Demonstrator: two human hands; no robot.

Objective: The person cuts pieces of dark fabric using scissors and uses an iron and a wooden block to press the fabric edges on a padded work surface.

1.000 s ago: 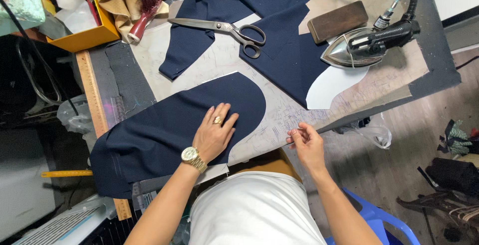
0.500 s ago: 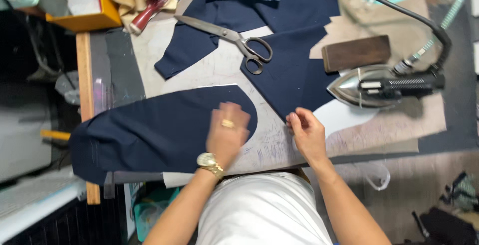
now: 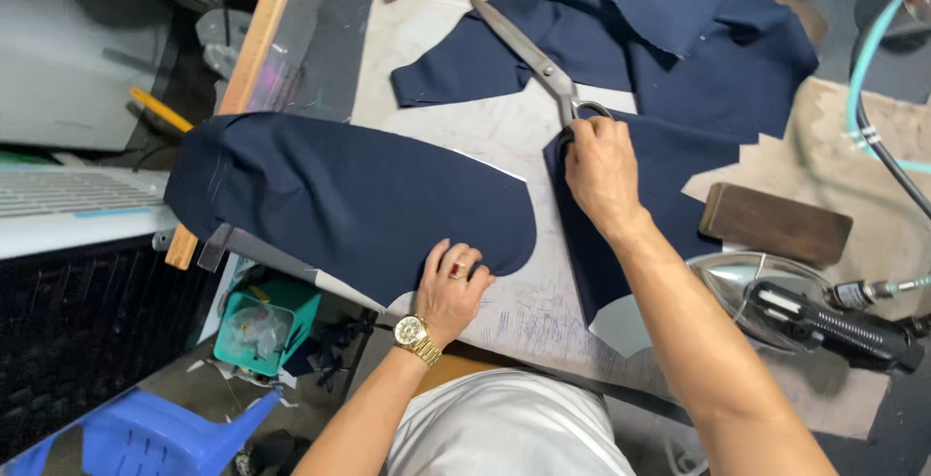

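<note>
Surface: pale worktop [image 3: 504,137] marked with pen lines, crowded with navy cloth and tools, a wooden edge strip [image 3: 254,49] along its 9 o'clock side.
Left hand: left hand [image 3: 452,287] lies flat, fingers spread and relaxed, pressing the near edge of the curved navy piece [image 3: 349,200]; it grips nothing. Gold watch at the wrist, red-stoned ring on one finger.
Curved navy piece: spread across the surface from 9 o'clock toward centre, its far-left end hanging over the wooden strip, rounded end toward the centre.
Right hand: right hand [image 3: 601,171] reaches out to 12 o'clock, fingers curled onto the handle loops of the scissors [image 3: 535,54]; whether the fingers are fully through the loops I cannot tell.
Scissors: long steel blades pointing to 11 o'clock, lying across the pale top, handles touching the edge of the dark panel [image 3: 669,161].
Dark panel: navy cloth under and beside the right hand, running toward 1 o'clock, where more navy pieces [image 3: 698,11] overlap it.
Wooden block: brown block [image 3: 776,224] at 3 o'clock of the right hand, well apart from it.
Iron: steam iron [image 3: 786,306] at 4 o'clock, beside the right forearm, with a dark handle and a hose [image 3: 858,69] running up to 2 o'clock.
Below: teal bin [image 3: 262,321] and blue plastic stool [image 3: 155,432] on the floor at 7 o'clock.
</note>
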